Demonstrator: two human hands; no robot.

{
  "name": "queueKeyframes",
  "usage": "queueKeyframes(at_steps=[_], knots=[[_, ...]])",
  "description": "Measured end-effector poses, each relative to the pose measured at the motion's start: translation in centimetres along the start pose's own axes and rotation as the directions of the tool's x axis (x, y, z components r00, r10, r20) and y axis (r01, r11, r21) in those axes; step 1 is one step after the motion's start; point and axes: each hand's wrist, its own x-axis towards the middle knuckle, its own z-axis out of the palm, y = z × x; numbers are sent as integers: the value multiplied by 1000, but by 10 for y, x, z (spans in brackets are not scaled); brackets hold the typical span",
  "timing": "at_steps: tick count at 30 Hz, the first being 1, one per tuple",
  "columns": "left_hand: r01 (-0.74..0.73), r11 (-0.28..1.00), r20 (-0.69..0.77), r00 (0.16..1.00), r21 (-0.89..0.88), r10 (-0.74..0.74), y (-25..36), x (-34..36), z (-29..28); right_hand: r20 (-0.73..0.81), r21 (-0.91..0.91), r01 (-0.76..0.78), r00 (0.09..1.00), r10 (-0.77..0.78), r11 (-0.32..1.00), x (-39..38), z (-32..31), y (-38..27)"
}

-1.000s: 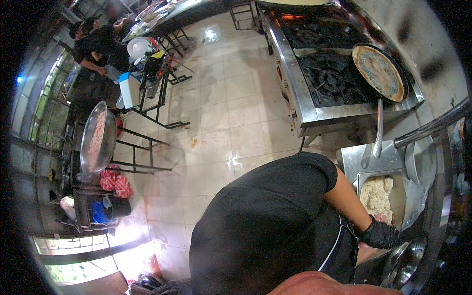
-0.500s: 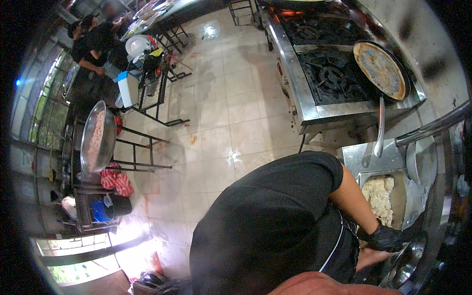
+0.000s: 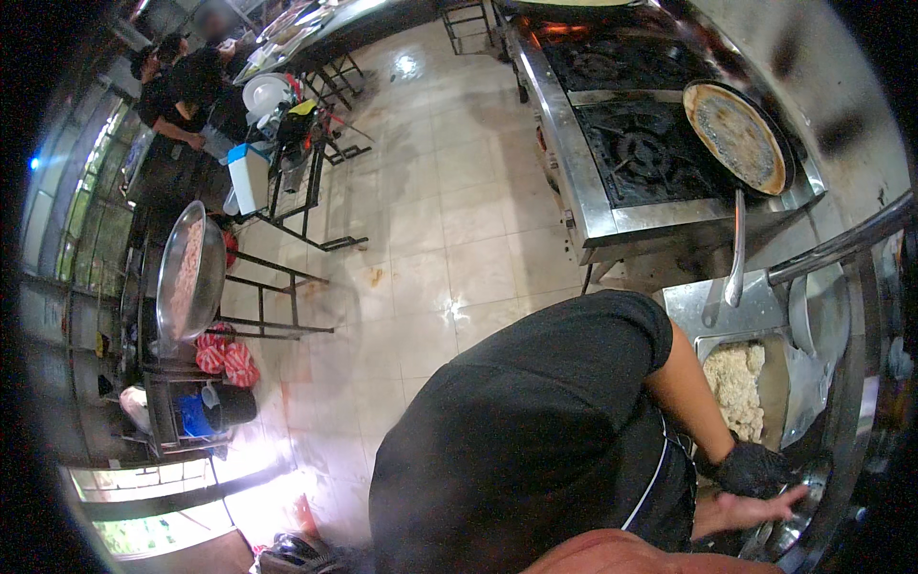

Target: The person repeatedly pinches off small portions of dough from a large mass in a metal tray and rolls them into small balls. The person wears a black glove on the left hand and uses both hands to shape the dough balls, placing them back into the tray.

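My left hand (image 3: 751,469), in a black glove, reaches toward the counter at the lower right. Its fingers are dark against the dark background, so their pose is unclear. Just below it, my bare right hand (image 3: 741,509) stretches out with its fingers apart and nothing seen in them. A shiny metal bowl (image 3: 815,488) lies beyond both hands, partly hidden by them. Above my gloved hand stands a metal tray (image 3: 782,383) with a pale, lumpy, flour-coated heap (image 3: 734,387) in it.
A pan (image 3: 736,139) with bubbling oil sits on the stove (image 3: 612,215), its handle (image 3: 736,258) jutting toward me. Left are a metal bowl of pinkish pieces (image 3: 189,273), racks and a white-and-blue container (image 3: 249,177). People in dark clothes (image 3: 191,91) stand far left.
My right hand has come out from beneath the gloved left hand, moving right and spreading its fingers over the metal bowl. The gloved hand has shifted only slightly.
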Motion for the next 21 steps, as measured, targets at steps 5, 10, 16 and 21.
queueKeyframes(at_steps=[5,10,16,21], knots=[[14,1000,67,998,-8,-13,3,8,-26,75,-125,15,997,-6,992,2,-12,12],[102,995,206,974,-3,-99,4,21,-76,347,-625,272,936,-51,732,4,-78,68],[56,997,-190,981,47,-47,-26,22,-103,405,-654,238,912,67,718,2,-86,59],[-21,950,-213,973,311,91,22,-5,-156,446,-620,242,892,81,746,-2,-94,58]])
